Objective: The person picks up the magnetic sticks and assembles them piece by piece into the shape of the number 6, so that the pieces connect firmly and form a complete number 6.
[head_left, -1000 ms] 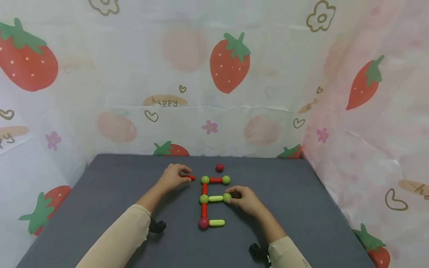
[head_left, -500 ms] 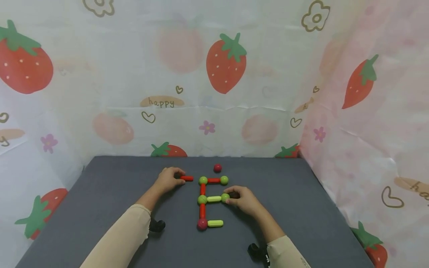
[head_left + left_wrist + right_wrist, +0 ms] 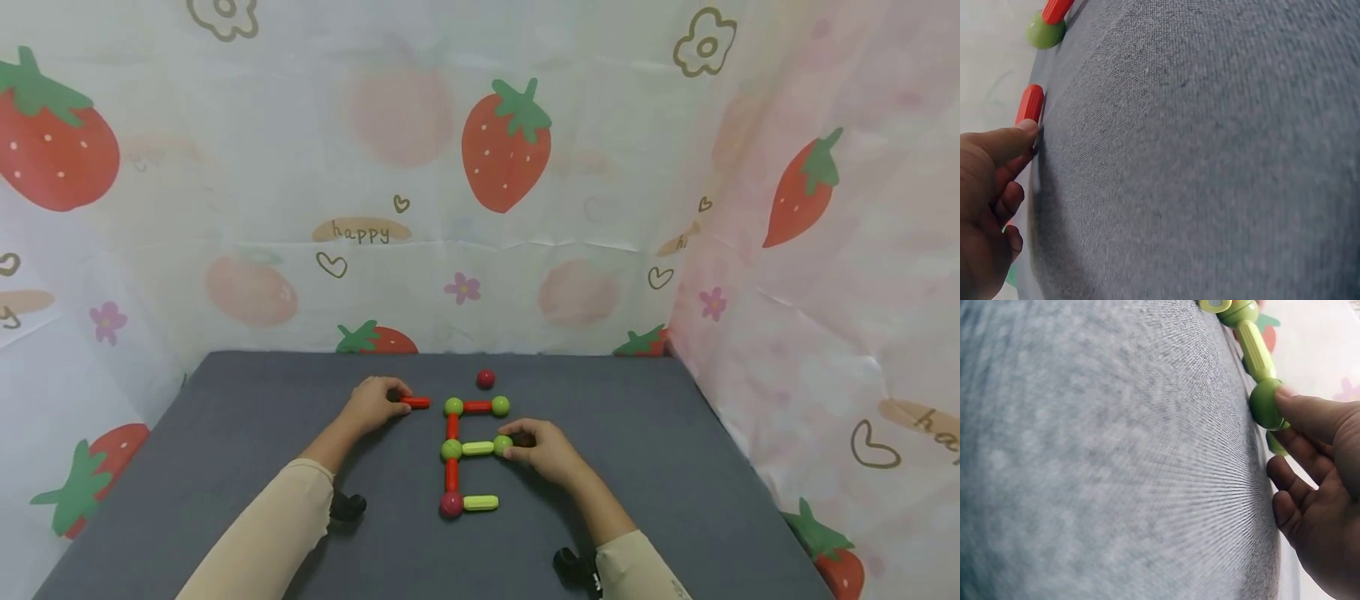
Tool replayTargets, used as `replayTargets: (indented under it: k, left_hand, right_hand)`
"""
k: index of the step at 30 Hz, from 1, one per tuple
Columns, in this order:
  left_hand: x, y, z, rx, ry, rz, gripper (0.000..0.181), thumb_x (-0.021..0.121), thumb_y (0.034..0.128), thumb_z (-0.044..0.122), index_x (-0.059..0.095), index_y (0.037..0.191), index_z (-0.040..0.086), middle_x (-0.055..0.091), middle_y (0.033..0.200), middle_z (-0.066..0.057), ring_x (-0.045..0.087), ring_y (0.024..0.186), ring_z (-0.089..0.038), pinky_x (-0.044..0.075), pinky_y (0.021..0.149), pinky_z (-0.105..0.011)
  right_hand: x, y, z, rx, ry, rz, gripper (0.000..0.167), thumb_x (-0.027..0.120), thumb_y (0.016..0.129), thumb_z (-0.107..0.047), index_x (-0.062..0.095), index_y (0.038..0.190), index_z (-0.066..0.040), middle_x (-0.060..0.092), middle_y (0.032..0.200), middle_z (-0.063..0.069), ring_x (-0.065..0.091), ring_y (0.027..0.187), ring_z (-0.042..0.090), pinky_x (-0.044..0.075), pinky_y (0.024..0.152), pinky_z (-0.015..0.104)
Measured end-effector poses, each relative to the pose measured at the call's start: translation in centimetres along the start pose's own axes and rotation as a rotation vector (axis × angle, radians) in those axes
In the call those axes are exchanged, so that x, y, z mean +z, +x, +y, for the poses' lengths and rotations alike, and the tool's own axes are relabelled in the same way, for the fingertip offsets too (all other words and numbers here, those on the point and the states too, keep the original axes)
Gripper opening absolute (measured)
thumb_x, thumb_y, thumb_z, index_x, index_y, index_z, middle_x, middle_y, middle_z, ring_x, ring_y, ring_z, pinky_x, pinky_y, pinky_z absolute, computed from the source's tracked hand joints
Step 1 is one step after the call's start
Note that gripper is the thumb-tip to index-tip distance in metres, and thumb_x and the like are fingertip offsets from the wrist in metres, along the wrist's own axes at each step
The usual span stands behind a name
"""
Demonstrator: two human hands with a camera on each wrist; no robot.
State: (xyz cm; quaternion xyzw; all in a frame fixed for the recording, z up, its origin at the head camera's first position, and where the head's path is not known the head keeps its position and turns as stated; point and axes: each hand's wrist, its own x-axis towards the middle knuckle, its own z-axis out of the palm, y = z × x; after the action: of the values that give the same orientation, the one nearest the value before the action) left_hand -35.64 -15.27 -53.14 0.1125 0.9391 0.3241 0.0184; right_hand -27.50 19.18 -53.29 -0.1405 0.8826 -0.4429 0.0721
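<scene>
My left hand (image 3: 371,405) pinches one end of a red rod (image 3: 417,402) between thumb and fingers, left of a figure of balls and rods; the left wrist view shows the rod (image 3: 1031,104) too. The figure has a column of red rods (image 3: 452,476) joining two green balls (image 3: 452,450) and a red ball (image 3: 452,504) at the bottom. Rods branch right at each level. On the middle yellow-green rod's (image 3: 477,448) right end sits a green ball (image 3: 502,445), which my right hand (image 3: 549,450) pinches. The right wrist view shows thumb and finger on that ball (image 3: 1266,404).
A loose red ball (image 3: 486,379) lies behind the figure. The top red rod (image 3: 477,407) ends in a green ball (image 3: 500,406); the bottom yellow-green rod (image 3: 481,502) has a bare right end. Strawberry-print curtains (image 3: 420,167) stand around the grey table (image 3: 660,467).
My left hand has drawn back slightly to the left and down with the red rod, and more of the rod now shows. My right hand stays on the green ball.
</scene>
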Motion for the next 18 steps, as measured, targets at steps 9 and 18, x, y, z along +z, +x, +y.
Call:
replayTargets:
  k: [9,18]
  left_hand:
    - [-0.4,-0.7,-0.1,0.014,-0.039,-0.003,0.021,0.080,0.0907,0.026,0.076,0.110,0.019,0.072,0.106,0.000,0.064,0.096,-0.019,0.052,0.086,-0.045]
    - [-1.6,-1.9,1.6,0.098,-0.008,-0.023,0.019,0.081,0.0898,0.027,0.076,0.107,0.021,0.070,0.094,0.005,0.054,0.077,-0.016,0.045,0.065,-0.032]
  right_hand:
    - [0.1,0.1,0.1,0.003,0.008,0.002,0.032,0.080,0.091,-0.020,0.074,0.122,-0.016,0.072,0.115,0.001,0.062,0.095,0.015,0.051,0.079,0.034]
    - [0.0,0.1,0.2,0.017,0.027,-0.004,0.031,0.079,0.091,-0.021,0.074,0.122,-0.018,0.071,0.112,0.001,0.061,0.088,0.016,0.051,0.071,0.034]
